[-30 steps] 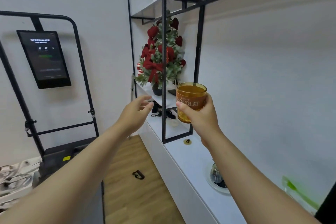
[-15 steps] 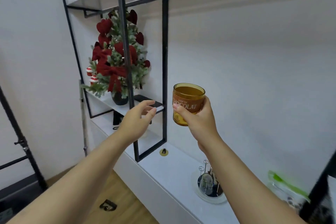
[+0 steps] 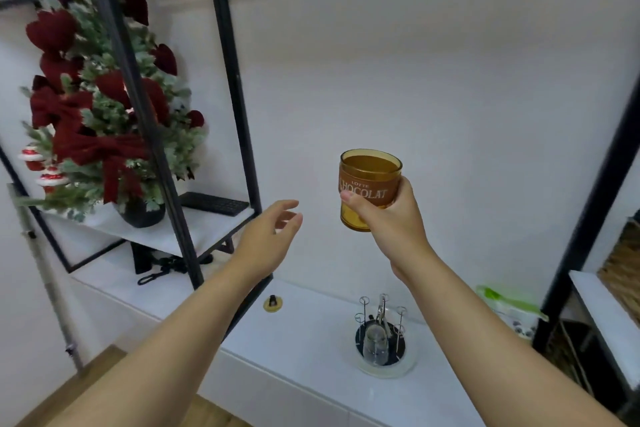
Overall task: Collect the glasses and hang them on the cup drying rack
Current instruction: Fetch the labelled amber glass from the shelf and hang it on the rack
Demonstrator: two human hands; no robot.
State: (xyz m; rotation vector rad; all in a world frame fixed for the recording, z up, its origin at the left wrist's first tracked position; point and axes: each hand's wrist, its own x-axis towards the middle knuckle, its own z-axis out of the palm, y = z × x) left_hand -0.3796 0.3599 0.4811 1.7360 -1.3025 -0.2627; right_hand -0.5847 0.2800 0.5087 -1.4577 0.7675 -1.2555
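My right hand (image 3: 391,218) holds an amber glass (image 3: 369,180) with a "CHOCOLAT" label, upright, in mid-air in front of the white wall. My left hand (image 3: 268,239) floats to its left, fingers apart and empty. Below, on the white counter (image 3: 304,340), stands the cup drying rack (image 3: 382,333): thin metal prongs rising from a dark round base on a white dish. A clear glass (image 3: 374,343) hangs upside down on one prong. The other prongs are bare.
A black metal shelf frame (image 3: 239,114) stands at left with a small Christmas tree (image 3: 100,114) and a black keyboard (image 3: 214,203) on its shelf. A small yellow disc (image 3: 273,303) lies on the counter. A green-and-clear package (image 3: 512,305) and another black post (image 3: 588,218) are at right.
The view has swung right, bringing the drying rack fully into sight. Both hands have kept their pose, the right one still holding the amber glass.
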